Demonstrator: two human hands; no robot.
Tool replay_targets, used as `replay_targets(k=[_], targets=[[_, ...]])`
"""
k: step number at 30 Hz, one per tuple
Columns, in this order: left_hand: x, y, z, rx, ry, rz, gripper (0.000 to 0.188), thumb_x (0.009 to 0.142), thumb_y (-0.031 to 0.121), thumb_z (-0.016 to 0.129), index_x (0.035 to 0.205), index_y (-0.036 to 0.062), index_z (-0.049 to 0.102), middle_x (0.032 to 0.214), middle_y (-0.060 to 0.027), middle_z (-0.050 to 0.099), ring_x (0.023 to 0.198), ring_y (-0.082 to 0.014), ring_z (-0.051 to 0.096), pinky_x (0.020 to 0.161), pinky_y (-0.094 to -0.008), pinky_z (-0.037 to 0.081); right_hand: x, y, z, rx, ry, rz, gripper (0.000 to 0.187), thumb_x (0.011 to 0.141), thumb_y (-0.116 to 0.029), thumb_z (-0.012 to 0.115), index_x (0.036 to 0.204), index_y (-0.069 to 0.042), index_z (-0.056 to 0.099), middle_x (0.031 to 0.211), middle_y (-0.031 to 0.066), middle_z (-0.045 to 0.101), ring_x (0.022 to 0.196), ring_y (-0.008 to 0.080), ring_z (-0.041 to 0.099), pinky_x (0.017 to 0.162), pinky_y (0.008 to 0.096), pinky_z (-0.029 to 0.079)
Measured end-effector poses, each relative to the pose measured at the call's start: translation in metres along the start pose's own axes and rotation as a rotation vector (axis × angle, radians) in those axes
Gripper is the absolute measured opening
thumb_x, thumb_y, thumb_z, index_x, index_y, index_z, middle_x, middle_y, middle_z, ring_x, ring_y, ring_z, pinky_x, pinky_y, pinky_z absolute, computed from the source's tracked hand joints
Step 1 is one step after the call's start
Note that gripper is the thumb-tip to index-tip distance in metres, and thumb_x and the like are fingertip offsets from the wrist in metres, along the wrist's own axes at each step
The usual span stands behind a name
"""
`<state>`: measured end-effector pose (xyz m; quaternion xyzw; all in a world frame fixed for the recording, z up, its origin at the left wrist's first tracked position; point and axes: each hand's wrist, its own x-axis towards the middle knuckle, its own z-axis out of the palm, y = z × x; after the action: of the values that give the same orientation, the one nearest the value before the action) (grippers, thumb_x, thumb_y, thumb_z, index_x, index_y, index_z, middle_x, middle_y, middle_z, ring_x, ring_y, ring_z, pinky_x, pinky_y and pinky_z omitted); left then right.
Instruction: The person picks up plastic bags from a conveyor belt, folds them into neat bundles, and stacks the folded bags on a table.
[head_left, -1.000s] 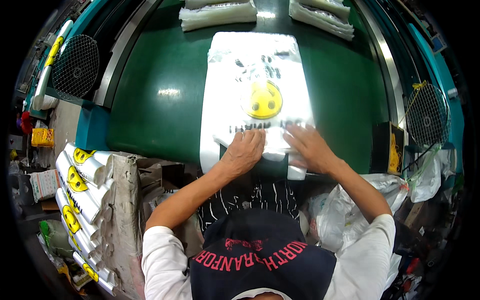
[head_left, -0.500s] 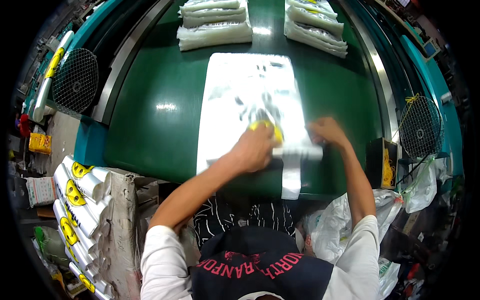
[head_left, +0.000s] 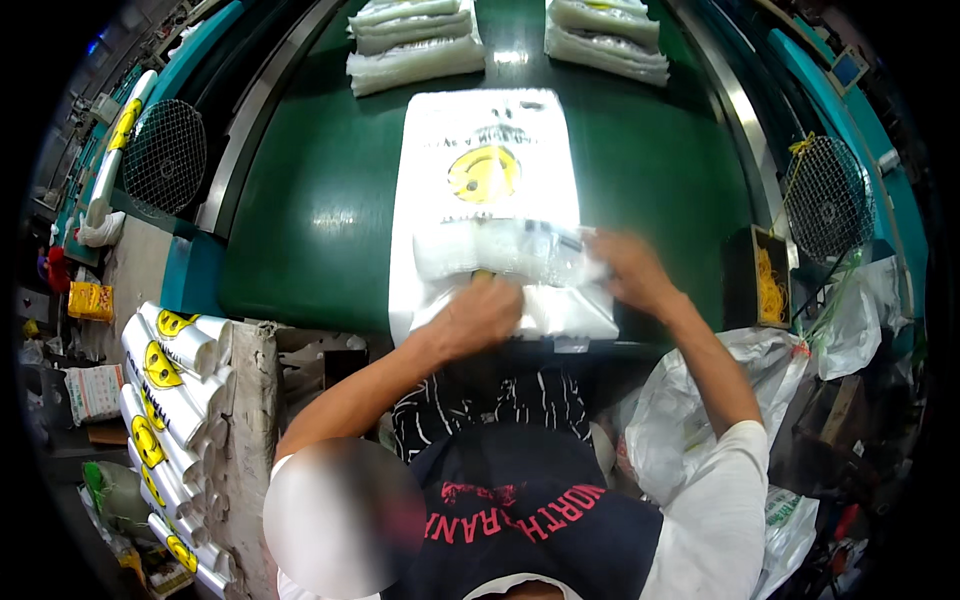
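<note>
In front of me lies a flat stack of white plastic bags, printed with a yellow smiley. Its near part is bent up into a thick translucent fold. My left hand is closed at the fold's near side, its fingertips hidden against the plastic. At the right end of the fold my right hand grips the plastic edge between thumb and fingers, slightly blurred. Both hands stay above the near edge of the green work surface.
Two piles of folded bags, a left pile and a right pile, sit at the far end. A box of yellow ties stands at right. Mesh-guarded fans, a left fan and a right fan, flank the surface. Rolled smiley bags lie lower left.
The near part of the bags has been folded up and the smiley now shows. My left hand has moved down toward me; my right hand has moved left onto the fold.
</note>
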<state>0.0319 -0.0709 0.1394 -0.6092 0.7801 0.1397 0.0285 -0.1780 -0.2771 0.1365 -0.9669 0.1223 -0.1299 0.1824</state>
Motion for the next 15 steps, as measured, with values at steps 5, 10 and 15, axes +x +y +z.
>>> replay_targets(k=[5, 10, 15], targets=[[-0.016, -0.013, 0.004, 0.004, 0.246, -0.093, 0.094, 0.075, 0.060, 0.061, 0.144, 0.0080, 0.024, 0.144, -0.0224, 0.030, 0.134, -0.0375, 0.029, 0.107, -0.0565, 0.025, 0.000, -0.066, 0.004, -0.125, -0.193, -0.003, 0.075, 0.070, -0.047, 0.074, 0.129, -0.009, 0.046, 0.139, 0.0180, 0.042, 0.131, 0.0333, 0.038, 0.106, 0.0589, 0.024], [-0.044, -0.013, 0.009, 0.077, 0.173, -0.102, 0.074, 0.069, 0.034, 0.077, 0.130, 0.0092, 0.042, 0.132, -0.0215, 0.045, 0.120, -0.0374, 0.046, 0.093, -0.0503, 0.042, -0.001, -0.080, -0.003, -0.246, -0.493, -0.097, 0.079, 0.072, -0.036, 0.072, 0.138, -0.012, 0.036, 0.145, 0.0240, 0.027, 0.136, 0.0387, 0.027, 0.105, 0.0555, 0.028], [-0.012, -0.068, -0.039, -0.256, 0.276, -0.462, 0.041, 0.081, 0.028, 0.066, 0.113, 0.0039, 0.054, 0.095, -0.0158, 0.063, 0.088, -0.0305, 0.061, 0.065, -0.0382, 0.050, 0.069, -0.038, -0.029, 0.031, -0.412, 0.175, 0.045, 0.081, -0.048, 0.061, 0.096, -0.006, 0.063, 0.069, 0.0177, 0.061, 0.067, 0.0358, 0.062, 0.061, 0.0444, 0.047]])
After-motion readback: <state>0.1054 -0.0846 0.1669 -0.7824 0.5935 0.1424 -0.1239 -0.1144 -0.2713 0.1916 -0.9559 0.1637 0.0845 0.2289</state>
